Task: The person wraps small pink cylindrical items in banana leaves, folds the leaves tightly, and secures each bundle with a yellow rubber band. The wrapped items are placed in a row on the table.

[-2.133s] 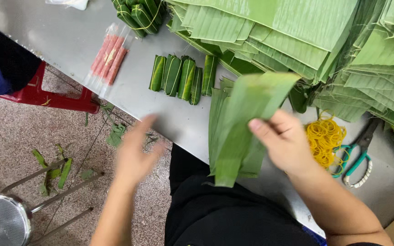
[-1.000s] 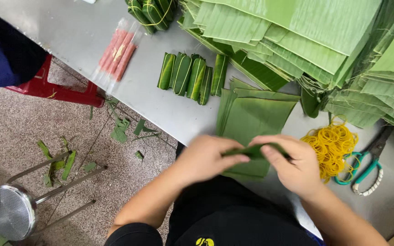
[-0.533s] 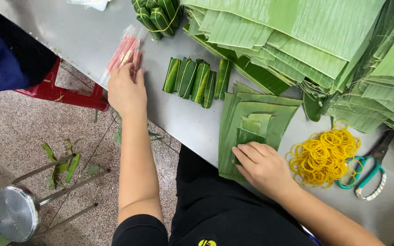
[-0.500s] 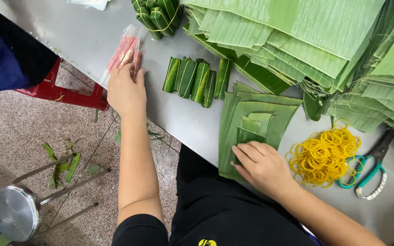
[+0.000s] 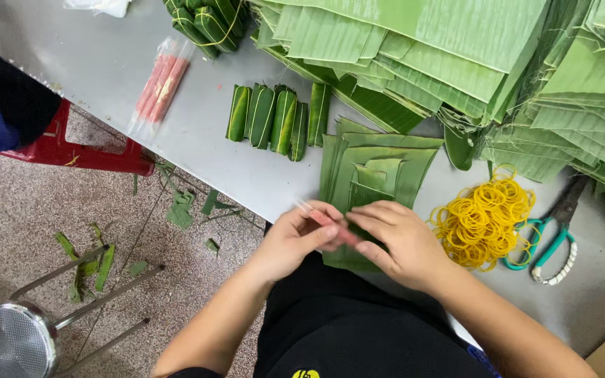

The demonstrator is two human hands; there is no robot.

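Left hand (image 5: 295, 238) and right hand (image 5: 393, 238) meet, fingers pinching what seems a pink stick (image 5: 327, 222) above cut leaves (image 5: 379, 164).

A clear plastic packet (image 5: 160, 85) of pink sticks lies flat near the table's front edge. White plastic wrapping (image 5: 99, 6) sits at the far edge.

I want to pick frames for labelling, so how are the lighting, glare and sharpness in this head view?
Head view: even, soft light, only faint shadows under the hands; mild sheen on the grey table, no harsh glare; the left hand, right hand and the pink stick they hold are slightly motion-soft; the stacked leaves and yellow rubber bands look sharp.
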